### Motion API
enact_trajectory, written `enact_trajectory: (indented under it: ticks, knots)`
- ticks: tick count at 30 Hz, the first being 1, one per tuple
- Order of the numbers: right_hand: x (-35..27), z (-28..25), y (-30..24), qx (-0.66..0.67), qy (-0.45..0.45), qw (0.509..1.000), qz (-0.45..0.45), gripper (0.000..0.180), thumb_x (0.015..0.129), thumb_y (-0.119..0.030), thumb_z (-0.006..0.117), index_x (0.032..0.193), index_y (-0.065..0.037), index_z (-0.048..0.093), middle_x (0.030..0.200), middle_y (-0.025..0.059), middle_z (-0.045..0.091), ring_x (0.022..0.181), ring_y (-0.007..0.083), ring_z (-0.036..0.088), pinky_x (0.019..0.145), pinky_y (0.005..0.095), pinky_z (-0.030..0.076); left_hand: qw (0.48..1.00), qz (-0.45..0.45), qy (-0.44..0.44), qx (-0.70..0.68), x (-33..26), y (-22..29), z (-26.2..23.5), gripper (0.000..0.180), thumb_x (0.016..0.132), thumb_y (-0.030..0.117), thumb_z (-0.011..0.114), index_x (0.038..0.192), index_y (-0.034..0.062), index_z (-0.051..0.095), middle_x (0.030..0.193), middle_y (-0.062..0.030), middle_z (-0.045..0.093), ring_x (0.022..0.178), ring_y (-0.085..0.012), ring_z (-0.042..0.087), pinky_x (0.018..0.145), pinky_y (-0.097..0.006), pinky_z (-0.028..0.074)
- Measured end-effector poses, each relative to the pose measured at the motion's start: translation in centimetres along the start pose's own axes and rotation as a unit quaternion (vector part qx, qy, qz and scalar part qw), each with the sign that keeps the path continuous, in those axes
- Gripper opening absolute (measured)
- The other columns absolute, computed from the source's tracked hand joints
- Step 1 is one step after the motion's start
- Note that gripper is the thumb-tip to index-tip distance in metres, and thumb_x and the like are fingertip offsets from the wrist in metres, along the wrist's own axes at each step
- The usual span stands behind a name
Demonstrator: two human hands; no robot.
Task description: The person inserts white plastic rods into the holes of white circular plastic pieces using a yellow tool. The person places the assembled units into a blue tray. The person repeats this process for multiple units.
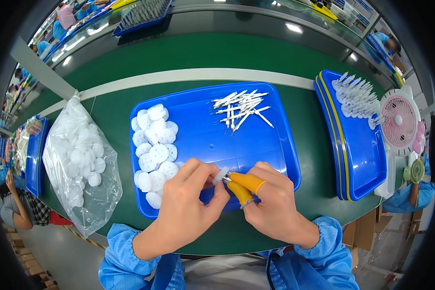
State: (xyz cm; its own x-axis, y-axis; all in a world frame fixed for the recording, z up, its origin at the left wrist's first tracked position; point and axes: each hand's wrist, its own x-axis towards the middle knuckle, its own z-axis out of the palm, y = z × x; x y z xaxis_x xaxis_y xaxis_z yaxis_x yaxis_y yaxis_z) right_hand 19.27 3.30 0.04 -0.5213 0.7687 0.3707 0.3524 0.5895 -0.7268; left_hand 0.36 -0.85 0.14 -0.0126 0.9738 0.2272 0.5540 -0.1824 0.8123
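Over the front edge of a blue tray point(212, 145), my left hand point(186, 198) pinches a small white round disc point(220, 176) between thumb and fingers. My right hand point(270, 198) meets it there, with yellow finger covers point(246, 182) on its thumb and forefinger. Those two fingers are closed on a small shiny piece point(226, 178) at the disc's side; most of it is hidden. White discs with small holes point(158, 153) lie heaped along the tray's left side. A loose pile of thin white sticks with fine wire ends point(241, 107) lies at its far right.
A clear bag of white discs point(79, 157) lies left of the tray. At right stand stacked blue and yellow trays point(357, 164), bearing discs with upright sticks point(356, 96), beside a pink and white fan point(398, 121). Beyond the white rail point(193, 75) runs a green belt point(203, 53).
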Motion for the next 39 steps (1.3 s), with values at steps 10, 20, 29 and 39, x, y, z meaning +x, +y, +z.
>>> enact_trajectory:
  ticks: [10,20,29,39]
  knots:
    - [2.0,0.2,1.7,-0.052,0.008,0.998,0.015,0.018,0.07,0.007,0.071,0.088,0.006,0.072,0.084,0.0167,0.063,0.081,0.0373,0.06,0.073,0.048,0.047,0.999,0.001,0.03,0.027,-0.1,-1.1,0.7,0.02,0.089,-0.002,0.076,0.109,-0.0018,0.069,0.096,-0.0157,0.064,0.078,-0.0318,0.072,0.062,-0.041,0.058]
    - [5.5,-2.1,7.5,-0.319,0.059,0.945,0.048,0.022,0.078,0.002,0.077,0.1,0.004,0.076,0.096,0.015,0.067,0.097,0.0343,0.06,0.087,0.0463,0.048,0.999,-0.047,0.004,-0.024,1.1,-0.6,-0.9,0.014,0.096,-0.004,0.074,0.11,-0.004,0.074,0.104,-0.0091,0.066,0.092,-0.016,0.071,0.077,-0.03,0.066]
    - [1.4,-2.4,0.5,0.033,-0.087,0.995,0.039,0.047,0.072,0.011,0.07,0.118,0.003,0.076,0.093,0.0138,0.064,0.086,0.0332,0.058,0.079,0.0433,0.046,0.987,-0.106,-0.028,-0.115,1.0,0.0,-1.0,0.015,0.095,-0.005,0.074,0.108,-0.0044,0.068,0.104,-0.0075,0.066,0.096,-0.0129,0.07,0.079,-0.03,0.066]
    - [1.2,-2.7,1.3,-0.028,-0.105,0.994,-0.009,0.049,0.066,0.011,0.069,0.115,0.008,0.075,0.095,0.0141,0.061,0.091,0.0329,0.058,0.082,0.0435,0.047,0.996,-0.06,-0.011,-0.058,0.9,0.1,-0.7,0.014,0.093,-0.005,0.073,0.107,-0.0025,0.07,0.101,-0.0078,0.068,0.095,-0.0169,0.074,0.079,-0.033,0.067]
